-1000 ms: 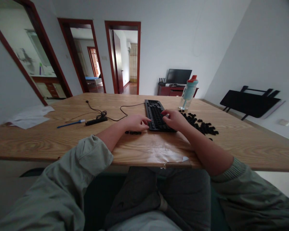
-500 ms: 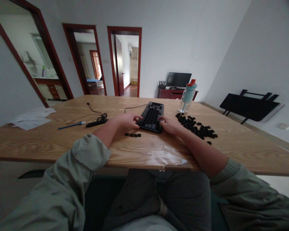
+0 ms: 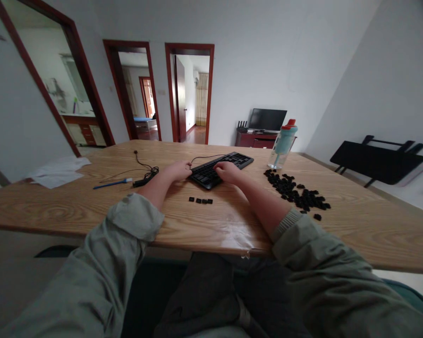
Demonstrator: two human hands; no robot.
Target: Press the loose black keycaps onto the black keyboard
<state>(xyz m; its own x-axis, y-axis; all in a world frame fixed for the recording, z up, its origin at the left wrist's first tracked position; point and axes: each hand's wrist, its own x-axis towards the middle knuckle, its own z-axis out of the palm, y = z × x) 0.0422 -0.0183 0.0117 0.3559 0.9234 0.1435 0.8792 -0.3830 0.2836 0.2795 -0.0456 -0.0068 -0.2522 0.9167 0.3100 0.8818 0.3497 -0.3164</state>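
Left arm [image 3: 154, 191] and right arm [image 3: 259, 199] reach forward, angled toward each other.
The left hand [image 3: 178, 171] angles inward, fingers bent; the right hand [image 3: 228, 172] is palm down, fingers curled, their tips hard to make out. The left sleeve [image 3: 127, 230] is rolled back in a thick fold; the right sleeve [image 3: 324, 253] ends in a ribbed cuff [image 3: 285, 222].

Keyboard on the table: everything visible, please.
The keyboard is black, long and flat, plastic-looking, with rows of dark keys. A thin cable meets its far edge. It lies slantwise on the table, its far end to the right. The left hand appears to touch its left end; the right hand partly covers it.
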